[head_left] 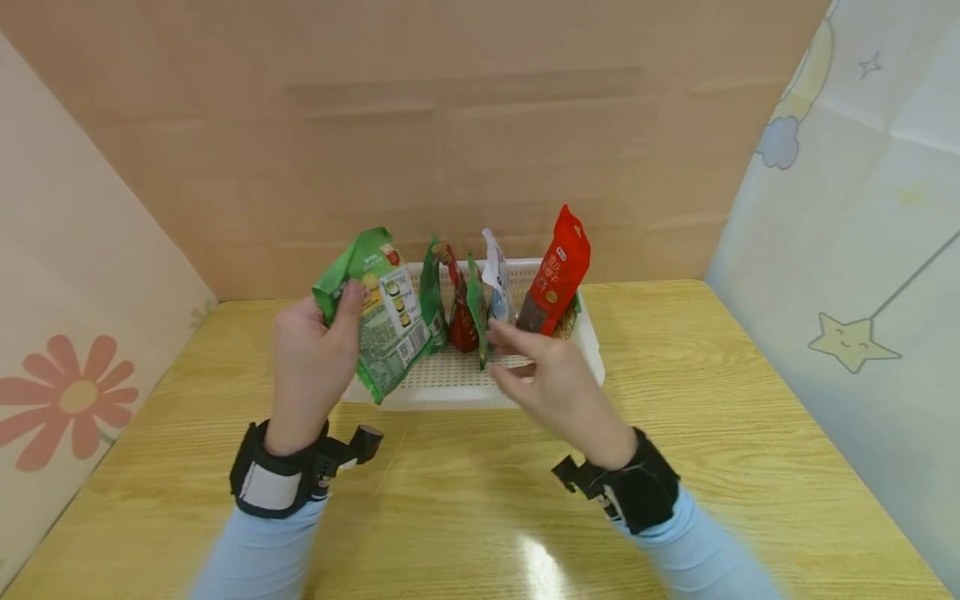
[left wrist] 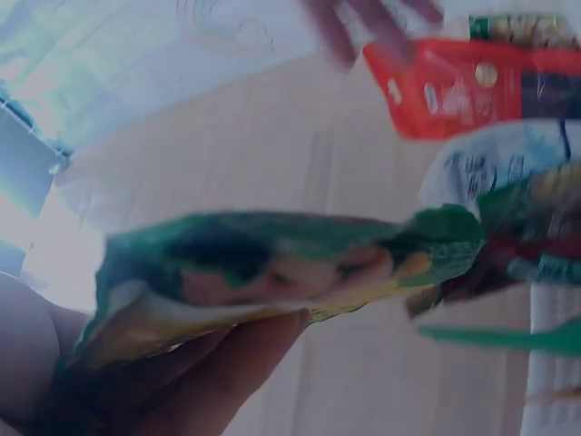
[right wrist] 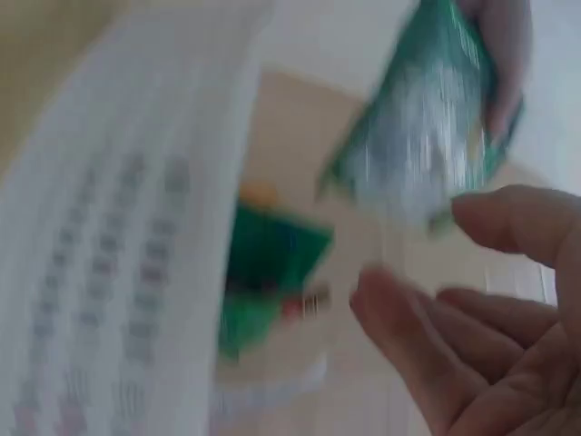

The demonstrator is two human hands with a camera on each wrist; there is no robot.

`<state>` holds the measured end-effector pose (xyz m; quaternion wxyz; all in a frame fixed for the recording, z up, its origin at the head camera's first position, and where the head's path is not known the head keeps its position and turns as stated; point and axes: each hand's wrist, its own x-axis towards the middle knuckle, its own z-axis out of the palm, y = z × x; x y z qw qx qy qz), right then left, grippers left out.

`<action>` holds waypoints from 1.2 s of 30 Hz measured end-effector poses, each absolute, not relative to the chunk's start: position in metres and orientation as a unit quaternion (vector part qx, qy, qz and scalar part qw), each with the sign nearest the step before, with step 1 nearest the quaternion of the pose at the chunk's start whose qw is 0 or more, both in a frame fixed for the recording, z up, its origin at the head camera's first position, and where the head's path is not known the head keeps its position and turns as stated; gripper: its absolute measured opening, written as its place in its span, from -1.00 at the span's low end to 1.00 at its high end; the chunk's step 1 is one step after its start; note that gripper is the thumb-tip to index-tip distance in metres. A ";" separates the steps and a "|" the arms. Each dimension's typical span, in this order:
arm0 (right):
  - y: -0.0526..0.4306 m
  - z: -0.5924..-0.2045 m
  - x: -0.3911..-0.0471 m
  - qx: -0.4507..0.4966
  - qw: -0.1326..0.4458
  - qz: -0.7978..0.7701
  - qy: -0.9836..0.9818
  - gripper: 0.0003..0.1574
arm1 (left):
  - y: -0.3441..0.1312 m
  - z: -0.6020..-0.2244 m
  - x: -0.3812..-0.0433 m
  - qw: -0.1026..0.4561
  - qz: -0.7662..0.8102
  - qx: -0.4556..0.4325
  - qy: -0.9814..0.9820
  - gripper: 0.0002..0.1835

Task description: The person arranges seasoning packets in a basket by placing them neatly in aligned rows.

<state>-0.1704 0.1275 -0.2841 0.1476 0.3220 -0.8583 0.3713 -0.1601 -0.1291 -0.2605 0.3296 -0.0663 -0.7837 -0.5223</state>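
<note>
My left hand (head_left: 315, 358) pinches a green snack bag (head_left: 393, 321) by its upper left corner, thumb over the printed back. The bag is tilted, over the left end of a white plastic basket (head_left: 457, 398). My right hand (head_left: 558, 383) hovers over the basket's front right part with thumb and fingers apart, and its palm shows nothing held in the right wrist view. Standing in the basket are a green packet (head_left: 431, 292), a dark red packet (head_left: 462, 321), a thin green packet (head_left: 477, 304), a white packet (head_left: 495, 271) and a red pouch (head_left: 557, 271).
The basket stands on a wood-grain table (head_left: 465, 492), near a brown paper-like backdrop (head_left: 450, 167). Pale printed panels flank the table, with a flower (head_left: 78, 398) on the left and a star (head_left: 853, 340) on the right. Another small packet (head_left: 567, 318) sits behind the red pouch.
</note>
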 end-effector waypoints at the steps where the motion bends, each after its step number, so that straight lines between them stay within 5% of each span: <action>1: 0.118 -0.288 -0.165 0.341 0.143 0.364 -0.855 -0.23 | -0.124 -0.263 -0.160 0.327 -0.530 -0.077 -0.779 -0.63; 5: 0.092 -0.304 -0.150 0.391 0.139 0.341 -0.844 0.20 | -0.100 -0.269 -0.157 0.320 -0.538 -0.119 -0.771 -0.68; 9: 0.085 -0.314 -0.145 0.402 0.152 0.354 -0.830 0.38 | -0.078 -0.273 -0.149 0.293 -0.540 -0.167 -0.771 -0.67; 16: 0.092 -0.310 -0.151 0.314 0.142 0.413 -0.843 -0.11 | -0.067 -0.275 -0.138 0.193 -0.567 -0.243 -0.763 -0.33; 20: 0.102 -0.302 -0.163 0.242 0.036 0.538 -0.807 -0.41 | -0.082 -0.270 -0.140 0.219 -0.552 -0.241 -0.768 -0.37; 27: 0.129 -0.292 -0.184 0.200 -0.158 0.638 -0.726 -0.44 | -0.119 -0.259 -0.146 0.340 -0.479 -0.199 -0.784 -0.52; 36: 0.133 -0.294 -0.186 0.250 -0.301 0.615 -0.684 -0.48 | -0.120 -0.259 -0.152 0.223 -0.435 -0.218 -0.845 -0.39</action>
